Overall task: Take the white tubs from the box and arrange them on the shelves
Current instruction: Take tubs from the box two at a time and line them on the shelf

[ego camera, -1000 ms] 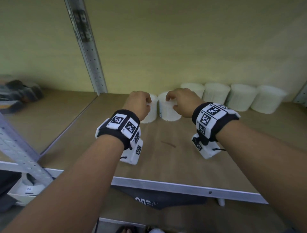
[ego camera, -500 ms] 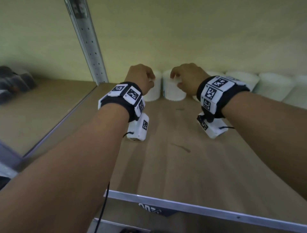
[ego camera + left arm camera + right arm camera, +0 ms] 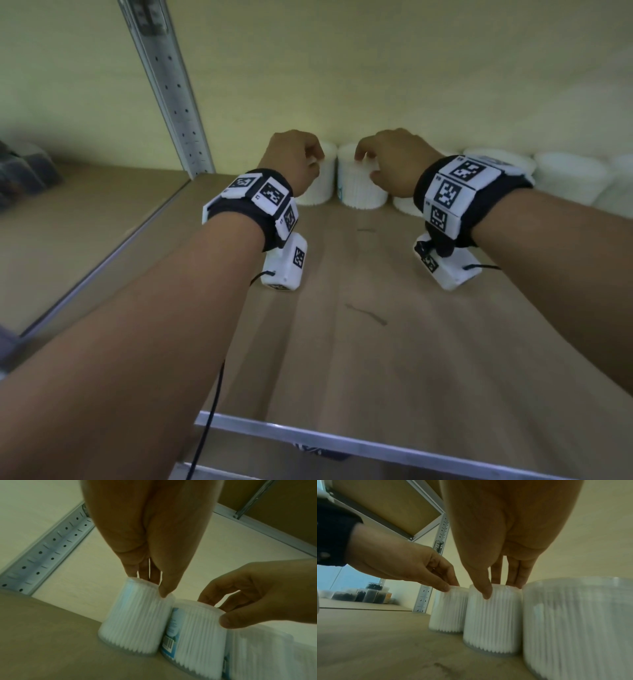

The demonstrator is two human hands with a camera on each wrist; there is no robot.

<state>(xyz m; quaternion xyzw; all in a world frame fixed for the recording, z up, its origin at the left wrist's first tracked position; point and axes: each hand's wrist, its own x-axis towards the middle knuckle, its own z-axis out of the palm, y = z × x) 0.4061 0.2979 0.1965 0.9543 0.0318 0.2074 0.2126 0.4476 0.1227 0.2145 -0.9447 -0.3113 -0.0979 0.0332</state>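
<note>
Two white ribbed tubs stand side by side at the back of the wooden shelf [image 3: 359, 342], against the wall. My left hand [image 3: 301, 161] grips the top rim of the left tub [image 3: 320, 186] [image 3: 135, 616] between thumb and fingers. My right hand [image 3: 383, 161] grips the top of the right tub [image 3: 359, 185] [image 3: 491, 616] the same way; this tub carries a blue label with a barcode [image 3: 169, 639]. Both tubs sit upright on the shelf and touch each other. More white tubs [image 3: 568, 178] continue the row to the right.
A perforated metal upright [image 3: 171, 89] rises at the shelf's left back corner. Dark containers [image 3: 359, 593] sit on the neighbouring shelf to the left. The metal front edge [image 3: 342, 442] of the shelf runs below my forearms. The shelf board in front of the tubs is bare.
Both hands have pushed the two tubs further back toward the wall, into line with the row on the right. The head view has moved in closer over the shelf.
</note>
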